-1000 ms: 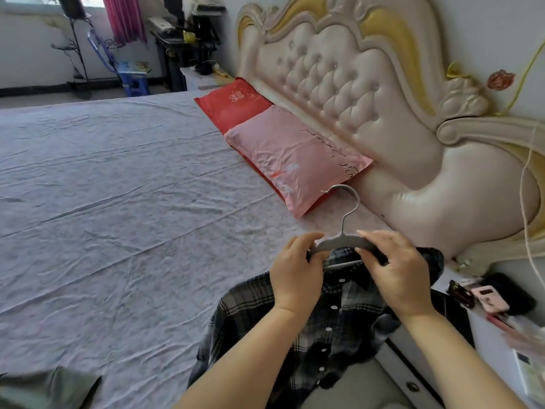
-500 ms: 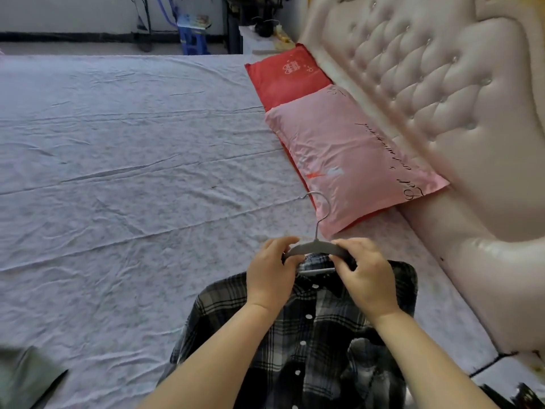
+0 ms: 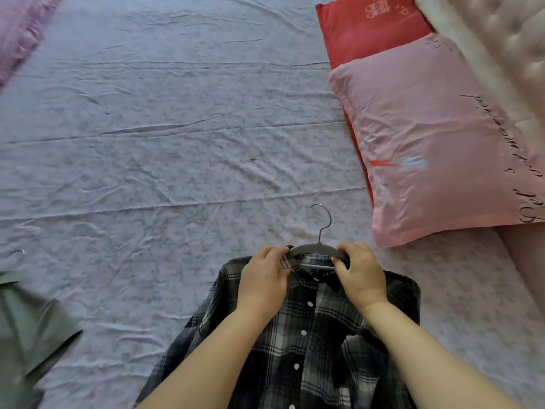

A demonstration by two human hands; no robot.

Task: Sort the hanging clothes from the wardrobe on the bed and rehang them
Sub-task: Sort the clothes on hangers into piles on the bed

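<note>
Head view: hanger (image 3: pixel 317 249) arms mostly hidden under fingers and collar (only hook shows whole). Plaid shirt (image 3: pixel 309 335) lies on bed sheet (image 3: pixel 162 143), hem cut off at bottom edge. Left hand (image 3: pixel 264 276) pinches collar and hanger end; right hand (image 3: pixel 361 274) grips hanger's other side. Wide stretch of wrinkled sheet ahead and left. Pink pillow (image 3: pixel 436 137) near on right; green garment (image 3: pixel 26 329) cropped at left edge.

Bed (image 3: pixel 177 143) free ahead, left; pink pillow (image 3: pixel 427 143) right.

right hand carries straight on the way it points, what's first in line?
The right hand grips the hanger; past it, likely its metal hook, then bare bed sheet. Depth is unclear.
</note>
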